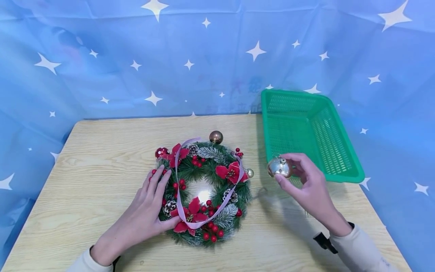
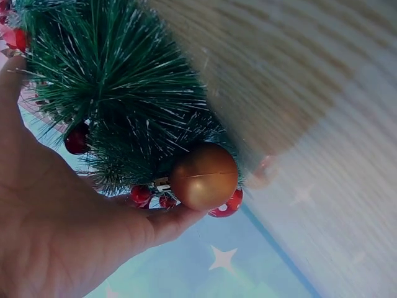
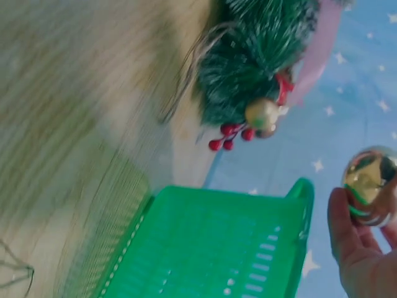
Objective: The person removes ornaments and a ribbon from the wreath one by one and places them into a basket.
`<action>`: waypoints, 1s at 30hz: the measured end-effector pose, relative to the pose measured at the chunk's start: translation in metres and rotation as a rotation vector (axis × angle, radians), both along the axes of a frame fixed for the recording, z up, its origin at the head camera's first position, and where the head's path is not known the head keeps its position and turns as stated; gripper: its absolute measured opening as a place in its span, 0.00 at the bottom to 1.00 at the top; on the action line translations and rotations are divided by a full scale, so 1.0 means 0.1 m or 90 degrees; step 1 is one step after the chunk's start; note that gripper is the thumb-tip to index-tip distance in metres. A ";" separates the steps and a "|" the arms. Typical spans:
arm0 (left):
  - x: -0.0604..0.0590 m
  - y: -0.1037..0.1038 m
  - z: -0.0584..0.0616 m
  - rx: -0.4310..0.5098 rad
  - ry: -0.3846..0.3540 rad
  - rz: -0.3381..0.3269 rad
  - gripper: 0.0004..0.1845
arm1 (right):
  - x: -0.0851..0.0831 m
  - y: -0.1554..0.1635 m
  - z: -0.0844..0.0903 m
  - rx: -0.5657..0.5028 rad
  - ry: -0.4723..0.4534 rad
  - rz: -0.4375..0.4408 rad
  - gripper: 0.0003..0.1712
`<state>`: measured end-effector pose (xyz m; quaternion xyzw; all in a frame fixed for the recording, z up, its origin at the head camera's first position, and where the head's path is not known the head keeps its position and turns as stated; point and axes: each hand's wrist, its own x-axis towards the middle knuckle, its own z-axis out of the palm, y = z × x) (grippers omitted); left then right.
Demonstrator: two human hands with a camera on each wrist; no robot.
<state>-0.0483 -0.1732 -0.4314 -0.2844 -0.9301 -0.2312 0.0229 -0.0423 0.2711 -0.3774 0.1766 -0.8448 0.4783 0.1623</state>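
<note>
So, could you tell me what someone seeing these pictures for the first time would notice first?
Most likely the Christmas wreath in the middle of the wooden table, green with red flowers, berries and a pale ribbon; the left hand rests on its left edge. Next, the shiny gold bauble that the right hand holds up to the wreath's right. Behind it stands a bright green basket against a blue starred cloth.

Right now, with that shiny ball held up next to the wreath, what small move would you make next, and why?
Probably carry the gold ball a little left toward the wreath. The right hand pinches it above the table, just off the wreath's right edge, while the left hand lies flat on the wreath's left side, steadying it. The green basket looks empty.
</note>
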 end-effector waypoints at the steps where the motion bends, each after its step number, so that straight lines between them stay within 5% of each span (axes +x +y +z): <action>1: 0.00 0.01 0.00 0.000 0.000 0.001 0.70 | -0.03 0.03 -0.01 -0.002 0.006 -0.002 0.35; 7: 0.03 0.04 0.02 -0.006 -0.003 0.015 0.70 | -0.22 0.23 -0.02 0.003 0.026 -0.011 0.34; 18: 0.08 -0.01 0.04 -0.006 0.013 0.023 0.67 | -0.49 0.53 0.00 0.092 -0.035 -0.085 0.28; 30: 0.09 0.01 0.06 0.009 0.011 0.016 0.66 | -0.81 0.80 0.02 0.166 -0.125 -0.044 0.26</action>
